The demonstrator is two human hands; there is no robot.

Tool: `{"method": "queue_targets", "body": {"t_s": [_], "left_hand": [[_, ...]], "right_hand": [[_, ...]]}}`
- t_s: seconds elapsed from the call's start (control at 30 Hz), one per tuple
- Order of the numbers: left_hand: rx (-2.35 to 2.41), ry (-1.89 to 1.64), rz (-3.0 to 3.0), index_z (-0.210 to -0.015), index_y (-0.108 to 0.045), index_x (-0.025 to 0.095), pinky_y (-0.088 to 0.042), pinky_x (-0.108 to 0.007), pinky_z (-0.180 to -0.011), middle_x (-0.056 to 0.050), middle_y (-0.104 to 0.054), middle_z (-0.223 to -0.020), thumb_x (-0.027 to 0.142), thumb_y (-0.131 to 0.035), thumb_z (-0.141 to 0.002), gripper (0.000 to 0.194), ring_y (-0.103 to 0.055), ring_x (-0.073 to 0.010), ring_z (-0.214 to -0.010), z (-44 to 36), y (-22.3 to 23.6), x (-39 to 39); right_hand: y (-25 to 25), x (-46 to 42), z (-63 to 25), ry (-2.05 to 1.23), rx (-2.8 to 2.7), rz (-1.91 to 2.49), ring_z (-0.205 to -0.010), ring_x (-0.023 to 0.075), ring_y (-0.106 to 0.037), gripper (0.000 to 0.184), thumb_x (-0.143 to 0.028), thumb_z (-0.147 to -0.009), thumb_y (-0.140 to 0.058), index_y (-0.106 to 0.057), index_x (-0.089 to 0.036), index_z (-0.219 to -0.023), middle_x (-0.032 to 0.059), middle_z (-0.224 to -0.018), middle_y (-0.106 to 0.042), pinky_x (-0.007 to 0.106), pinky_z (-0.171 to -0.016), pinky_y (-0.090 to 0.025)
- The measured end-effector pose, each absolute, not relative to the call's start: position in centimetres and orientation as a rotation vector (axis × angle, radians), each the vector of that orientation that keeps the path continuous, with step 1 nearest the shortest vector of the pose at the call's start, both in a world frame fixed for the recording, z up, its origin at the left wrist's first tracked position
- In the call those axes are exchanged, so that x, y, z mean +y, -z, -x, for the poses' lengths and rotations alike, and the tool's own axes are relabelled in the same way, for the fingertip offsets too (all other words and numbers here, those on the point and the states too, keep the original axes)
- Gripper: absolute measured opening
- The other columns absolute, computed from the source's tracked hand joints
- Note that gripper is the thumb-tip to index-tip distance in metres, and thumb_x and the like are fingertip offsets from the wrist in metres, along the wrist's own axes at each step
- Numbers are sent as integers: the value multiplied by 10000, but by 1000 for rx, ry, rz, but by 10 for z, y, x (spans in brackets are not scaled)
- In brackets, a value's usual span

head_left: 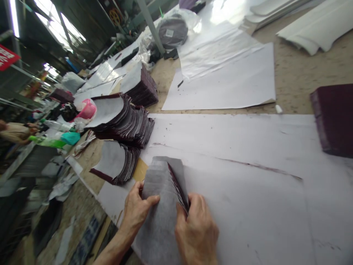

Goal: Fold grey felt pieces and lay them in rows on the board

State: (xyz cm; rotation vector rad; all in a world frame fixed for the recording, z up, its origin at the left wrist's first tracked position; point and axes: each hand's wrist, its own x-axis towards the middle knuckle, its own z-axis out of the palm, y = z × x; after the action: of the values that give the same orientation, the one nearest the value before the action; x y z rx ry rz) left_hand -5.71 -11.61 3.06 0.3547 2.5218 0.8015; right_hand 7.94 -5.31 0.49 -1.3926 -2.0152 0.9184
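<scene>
A stack of grey-backed, maroon-faced sheets [161, 213] lies fanned out at the table's near edge, between my two hands. My left hand [139, 204] grips its left side, thumb flat on the grey face and fingers hidden beneath. On the right side, my right hand [195, 228] pinches the lifted edges, where thin maroon layers show between the grey ones. Just beyond my left hand sits a small curled stack of similar pieces [110, 158]. Behind that is a larger curled stack [121, 117], its layers bowed upward at the ends.
White paper [234, 198] covers the near tabletop. A squared stack [140, 84] stands farther back, and a maroon block [333, 119] is at the right edge. White sheets [317, 25] lie top right. A pink basin [86, 110] is at left, near another person [16, 132].
</scene>
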Motion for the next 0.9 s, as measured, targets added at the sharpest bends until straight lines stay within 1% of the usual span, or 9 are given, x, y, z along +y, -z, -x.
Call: {"method": "queue_targets", "body": {"t_s": [0.17,0.23,0.33,0.43,0.53,0.6,0.7,0.8,0.9], "left_hand": [[2189,-1011,-295,-975,-486,143,-519,-362,-643,-73,-675,-829,313,-721,-545,519,-646,-248,-725,24,-43,-94],[1898,-1145,-283,-1039,-491,143,-524,-365,-683,-96,-678,-920,265,-723,-563,544,-649,-258,-791,6,-43,-78],[1754,-1069,-356,-960,-578,132,-520,-326,-651,-81,-689,-867,216,-712,-581,411,-644,-242,-752,-17,-38,-55],[1794,-954,-508,-914,-615,147,-507,-298,-650,-52,-687,-819,259,-670,-645,297,-633,-220,-745,-28,-32,-42],[1830,-990,-684,-871,-615,171,-488,-274,-694,-25,-671,-796,318,-617,-706,221,-617,-205,-799,-32,-30,-35],[1896,-948,-773,-798,-603,175,-474,-250,-639,-7,-644,-711,320,-582,-728,163,-609,-187,-743,-34,-29,-32],[2026,-780,-922,-781,-574,181,-462,-253,-589,0,-614,-682,289,-533,-750,120,-592,-168,-663,-37,-23,-28],[2304,-712,-1220,-953,-544,176,-480,-294,-623,-32,-612,-812,287,-565,-730,250,-583,-177,-686,-35,-12,-31],[2423,-794,-1717,-1115,-484,176,-478,-350,-748,-86,-570,-1006,262,-581,-739,397,-566,-214,-865,-30,-4,-39]], "right_hand": [[-17,-12,-126,-1520,-1703,1500,-574,191,-626,174,-368,-710,-539,-574,-201,-743,22,-647,-667,259,-516,-494],[-18,6,-152,-1560,-1648,1562,-609,179,-641,260,-400,-716,-541,-599,-214,-890,1,-732,-694,245,-540,-508],[-13,20,-185,-1285,-1768,1632,-574,184,-639,362,-348,-691,-551,-593,-188,-1013,15,-776,-702,256,-509,-513],[-6,22,-204,-783,-1979,1507,-582,181,-638,227,-272,-731,-526,-606,-159,-912,41,-748,-689,254,-566,-525],[-6,18,-211,-496,-2016,1327,-703,155,-648,189,-231,-837,-426,-568,-190,-956,32,-808,-677,228,-679,-518],[-7,17,-213,-341,-2045,1367,-667,156,-643,203,-267,-869,-390,-551,-194,-969,33,-802,-669,227,-593,-516],[-6,16,-214,4,-2082,1612,-652,206,-627,305,-347,-862,-408,-548,-119,-1007,89,-817,-654,277,-481,-484],[-1,17,-219,201,-2085,1604,-793,253,-598,392,-360,-823,-496,-544,-57,-1067,140,-939,-627,331,-626,-493],[4,18,-229,175,-2221,1313,-850,232,-573,332,-297,-802,-550,-556,-87,-1060,112,-953,-628,332,-749,-462]]}}
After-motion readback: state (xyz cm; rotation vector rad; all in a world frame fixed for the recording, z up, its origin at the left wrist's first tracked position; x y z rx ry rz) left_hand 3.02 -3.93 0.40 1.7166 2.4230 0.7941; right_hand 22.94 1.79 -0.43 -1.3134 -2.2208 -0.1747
